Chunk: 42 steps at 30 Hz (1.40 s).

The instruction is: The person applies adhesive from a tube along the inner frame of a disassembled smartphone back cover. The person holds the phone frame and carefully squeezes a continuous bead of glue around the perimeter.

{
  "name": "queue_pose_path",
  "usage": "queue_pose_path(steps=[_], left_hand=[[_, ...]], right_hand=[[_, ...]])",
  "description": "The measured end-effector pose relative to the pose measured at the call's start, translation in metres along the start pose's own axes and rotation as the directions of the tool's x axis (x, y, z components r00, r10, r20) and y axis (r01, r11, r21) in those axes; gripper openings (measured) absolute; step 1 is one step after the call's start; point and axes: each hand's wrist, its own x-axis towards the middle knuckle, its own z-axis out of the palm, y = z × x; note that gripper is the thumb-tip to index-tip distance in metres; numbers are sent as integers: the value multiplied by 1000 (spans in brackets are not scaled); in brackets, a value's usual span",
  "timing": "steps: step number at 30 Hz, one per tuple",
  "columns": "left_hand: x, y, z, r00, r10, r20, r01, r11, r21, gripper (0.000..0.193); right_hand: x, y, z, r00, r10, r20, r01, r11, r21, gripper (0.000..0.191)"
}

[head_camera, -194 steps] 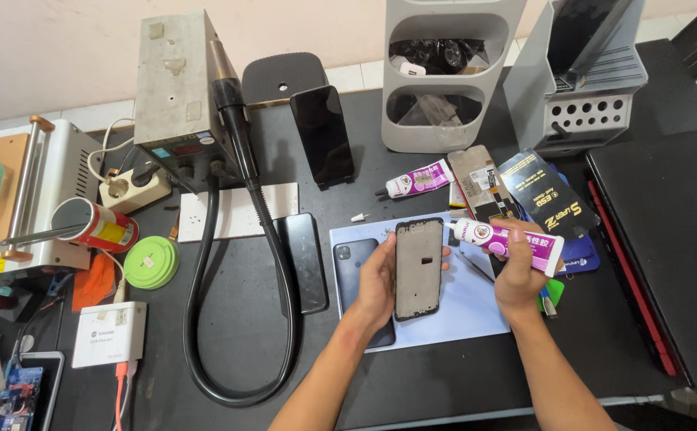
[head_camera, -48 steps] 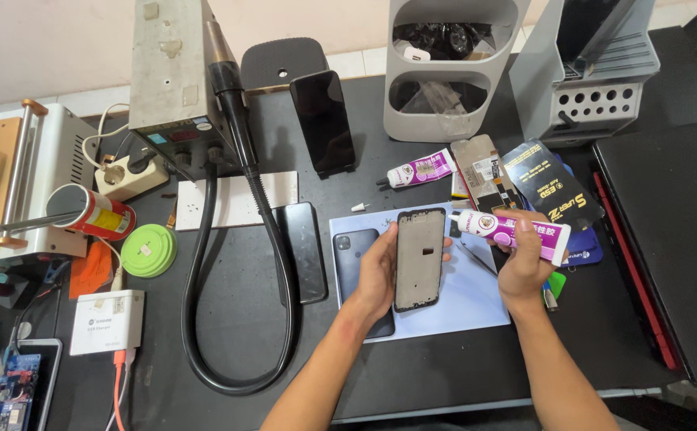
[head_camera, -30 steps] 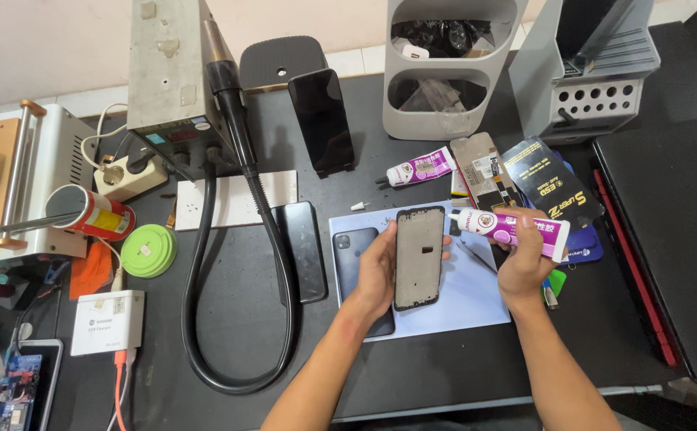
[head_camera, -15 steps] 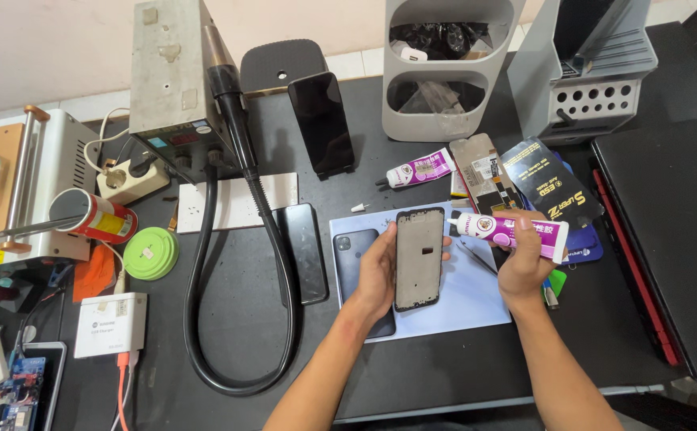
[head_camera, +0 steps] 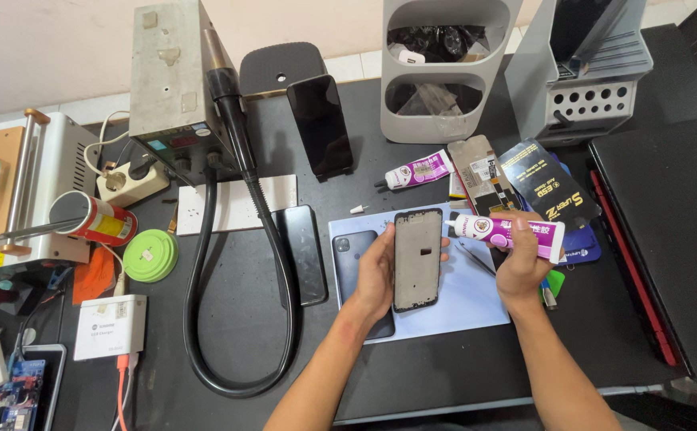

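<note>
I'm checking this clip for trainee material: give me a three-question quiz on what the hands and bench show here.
1. True or false: the left hand holds the phone frame above the blue mat.
2. What does the right hand hold? A) tweezers B) a white and purple glue tube C) a screwdriver
3. Fill in: a second glue tube lies on the table, in front of the grey ____.

Key: 1 true; 2 B; 3 storage bin.
</note>
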Motion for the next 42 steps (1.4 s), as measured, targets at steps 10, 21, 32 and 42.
queue_pose_path(steps=[10,21,32,42], left_hand=[[0,0,-1,1000,-8,8,8,999,-52,70],[-1,1,0,1000,-9,5,9,999,-52,70],[-2,3,3,1000,-2,-12,2,1000,-13,71],[-1,2,2,1000,2,5,-2,998,-57,70]], right_hand=[[-1,-1,1,999,48,-26,-48,999,19,36],[-1,-1,0,999,50,-18,-50,999,4,35],[-1,0,0,998,52,-18,-52,999,-2,35],[-2,3,-2,998,58,-13,-58,998,33,35]])
